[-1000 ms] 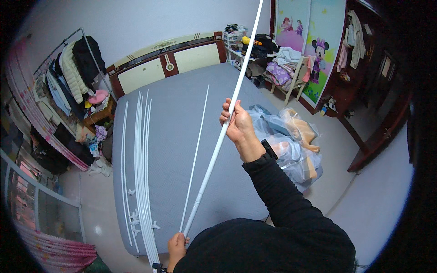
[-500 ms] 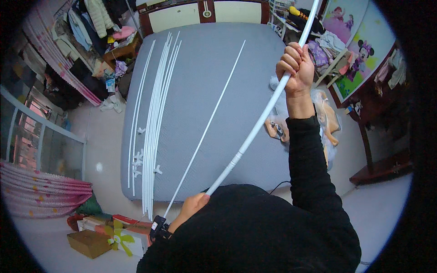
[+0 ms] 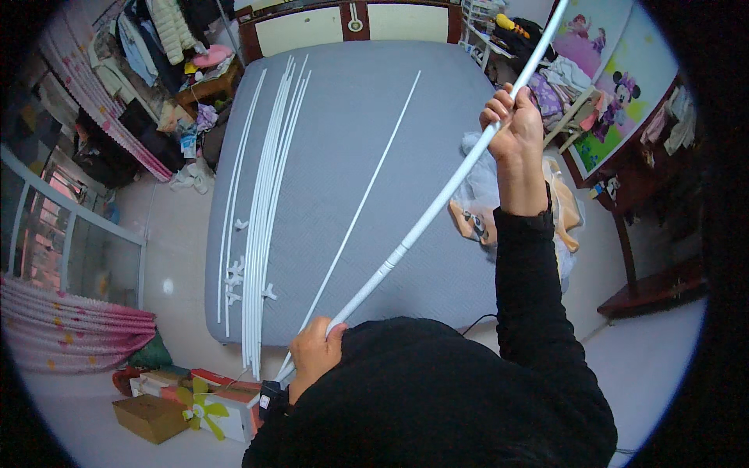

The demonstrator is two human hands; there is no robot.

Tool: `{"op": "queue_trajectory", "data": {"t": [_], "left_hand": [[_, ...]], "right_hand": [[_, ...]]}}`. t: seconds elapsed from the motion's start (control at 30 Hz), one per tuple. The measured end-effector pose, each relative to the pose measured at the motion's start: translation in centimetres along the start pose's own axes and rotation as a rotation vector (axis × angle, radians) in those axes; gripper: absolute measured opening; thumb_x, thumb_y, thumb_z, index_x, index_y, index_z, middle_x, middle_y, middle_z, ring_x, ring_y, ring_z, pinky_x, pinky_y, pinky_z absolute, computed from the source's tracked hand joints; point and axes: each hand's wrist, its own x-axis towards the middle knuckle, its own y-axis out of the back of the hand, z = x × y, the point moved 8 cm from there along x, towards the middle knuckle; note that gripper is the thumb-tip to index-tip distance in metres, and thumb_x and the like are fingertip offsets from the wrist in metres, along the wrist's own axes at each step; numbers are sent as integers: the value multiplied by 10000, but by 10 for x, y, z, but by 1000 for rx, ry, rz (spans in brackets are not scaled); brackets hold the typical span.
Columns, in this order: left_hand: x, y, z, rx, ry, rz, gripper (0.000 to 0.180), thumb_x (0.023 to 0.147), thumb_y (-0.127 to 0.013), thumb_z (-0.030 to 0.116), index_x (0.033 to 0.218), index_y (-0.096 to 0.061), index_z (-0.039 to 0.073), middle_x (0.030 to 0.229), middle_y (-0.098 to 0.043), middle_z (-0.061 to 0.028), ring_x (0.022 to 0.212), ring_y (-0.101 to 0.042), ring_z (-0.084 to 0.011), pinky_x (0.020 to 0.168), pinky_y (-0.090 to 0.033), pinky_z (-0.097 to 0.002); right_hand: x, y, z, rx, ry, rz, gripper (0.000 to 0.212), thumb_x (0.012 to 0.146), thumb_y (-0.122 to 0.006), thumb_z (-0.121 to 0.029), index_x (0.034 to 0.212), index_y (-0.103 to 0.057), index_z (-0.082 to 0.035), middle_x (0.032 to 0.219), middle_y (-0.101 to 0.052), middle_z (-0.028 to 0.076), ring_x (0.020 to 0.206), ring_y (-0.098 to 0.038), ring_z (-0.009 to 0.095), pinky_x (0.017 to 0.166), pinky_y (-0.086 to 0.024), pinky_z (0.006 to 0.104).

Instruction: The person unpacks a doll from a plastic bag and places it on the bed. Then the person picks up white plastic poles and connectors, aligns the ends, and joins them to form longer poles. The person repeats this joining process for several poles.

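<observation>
A long white pole (image 3: pixel 441 203) slants across my view from the upper right to the lower left. Rings around it mark a joint near its middle. My right hand (image 3: pixel 515 129) is wrapped around its upper part, and its top runs out of view. Closed around the lower part is my left hand (image 3: pixel 316 349); a short stretch of pole shows beyond it, beside the black device on my wrist (image 3: pixel 271 396). Behind the pole, a single thin white rod (image 3: pixel 365 199) lies slantwise on the grey mattress (image 3: pixel 343 117), its near end close to my left hand.
Several white rods (image 3: pixel 269 187) lie lengthwise at the mattress's left, with white plastic connectors (image 3: pixel 235 271) among them. Clear plastic wrapping (image 3: pixel 477 183) sits at the right edge. Boxes (image 3: pixel 152 417) stand on the floor at lower left. A clothes-laden chair (image 3: pixel 573 109) is at right.
The pole has shifted toward the lower left, so its lower stretch shows past my left hand. My left hand has moved slightly left and up; my right hand is a little lower.
</observation>
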Motion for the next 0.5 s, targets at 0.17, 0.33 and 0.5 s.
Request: {"op": "queue_trajectory", "data": {"t": [0.17,0.33,0.5], "left_hand": [[-2,-27,1,-321,-4,-357,401,950,-458,402,760,-548,60,595,-504,-113,564,-535,-268,525,-393,-383],[-9,-42,6,-669,156,-779,527,990,-291,470,687,-454,71,616,-393,3,591,-379,-131,569,-346,-298],[-3,-32,16,-587,-15,-752,545,987,-263,500,680,-434,83,618,-377,23,592,-354,-119,562,-323,-280]], "right_hand": [[-11,-39,-5,362,-180,-524,363,1001,-324,-386,808,-446,-105,573,-300,-53,439,-277,56,401,-251,206],[-27,-75,-16,667,-365,-897,346,999,-342,-355,763,-430,-117,554,-292,-53,414,-284,51,400,-277,200],[-20,-87,-37,582,-318,-895,369,1009,-299,-360,765,-429,-115,552,-301,-52,407,-283,56,398,-280,195]]}}
